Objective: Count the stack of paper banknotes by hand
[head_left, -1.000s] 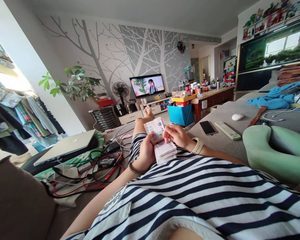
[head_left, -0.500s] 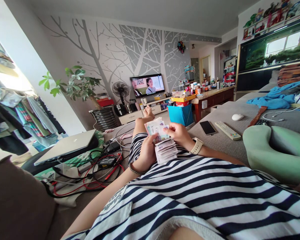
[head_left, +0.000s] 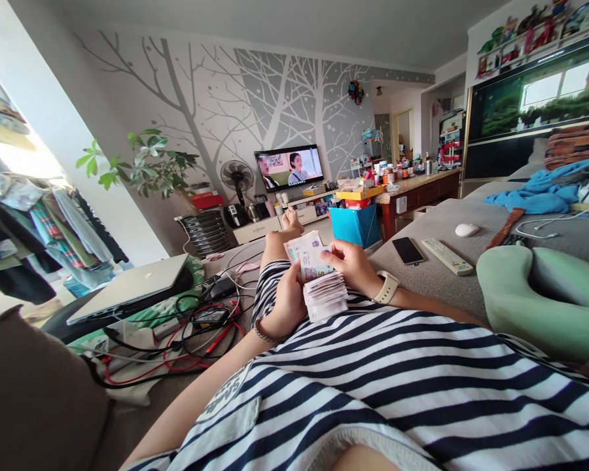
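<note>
Above my lap I hold a thick wad of banknotes point(head_left: 326, 297), its lower ends bent down toward my shirt in a layered fan. My left hand point(head_left: 287, 302) grips the wad from the left, with the thumb along its edge. My right hand point(head_left: 354, 265) is closed, thumb and fingers pinching the right edge of the upper notes. On the upper part, which stands up facing me, a printed figure 5 shows. Some fingers of both hands are hidden behind the paper.
To the right on the sofa lie a black phone point(head_left: 408, 250), a remote control point(head_left: 447, 256), a white mouse point(head_left: 466, 229) and a green neck pillow point(head_left: 544, 301). A laptop point(head_left: 132, 284) and tangled cables point(head_left: 211, 320) lie to the left. A blue box point(head_left: 354, 226) stands beyond my legs.
The upper notes show a different face, and the left thumb has drawn slightly down and left. Both hands stay in nearly the same place.
</note>
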A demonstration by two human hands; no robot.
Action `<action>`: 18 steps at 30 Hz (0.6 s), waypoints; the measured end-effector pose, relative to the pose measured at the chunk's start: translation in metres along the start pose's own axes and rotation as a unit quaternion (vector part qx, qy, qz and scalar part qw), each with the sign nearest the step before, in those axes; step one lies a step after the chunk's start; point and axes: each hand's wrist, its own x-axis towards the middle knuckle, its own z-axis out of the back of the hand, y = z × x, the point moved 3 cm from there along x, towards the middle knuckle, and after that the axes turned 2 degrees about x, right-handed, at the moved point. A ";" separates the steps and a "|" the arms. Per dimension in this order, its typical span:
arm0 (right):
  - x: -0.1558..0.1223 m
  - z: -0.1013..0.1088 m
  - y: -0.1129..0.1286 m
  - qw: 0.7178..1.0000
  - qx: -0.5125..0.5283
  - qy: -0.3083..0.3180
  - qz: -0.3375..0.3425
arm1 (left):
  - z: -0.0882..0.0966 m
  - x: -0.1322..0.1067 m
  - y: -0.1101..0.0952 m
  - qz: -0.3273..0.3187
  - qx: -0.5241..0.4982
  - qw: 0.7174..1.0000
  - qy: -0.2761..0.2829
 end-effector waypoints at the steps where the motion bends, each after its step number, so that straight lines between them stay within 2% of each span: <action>1: 0.001 0.000 -0.001 1.000 0.008 0.001 -0.003 | 0.001 0.001 0.001 -0.004 0.006 1.000 0.004; 7: 0.004 -0.004 -0.006 0.996 0.077 0.038 -0.018 | 0.003 0.001 0.004 -0.015 0.017 0.998 0.051; 13: 0.005 -0.004 -0.006 0.995 0.081 0.059 -0.017 | 0.001 -0.004 -0.004 -0.050 0.064 0.996 0.023; 18: 0.003 -0.003 -0.001 0.993 0.095 0.066 -0.005 | 0.006 0.004 0.001 -0.065 0.063 0.994 0.062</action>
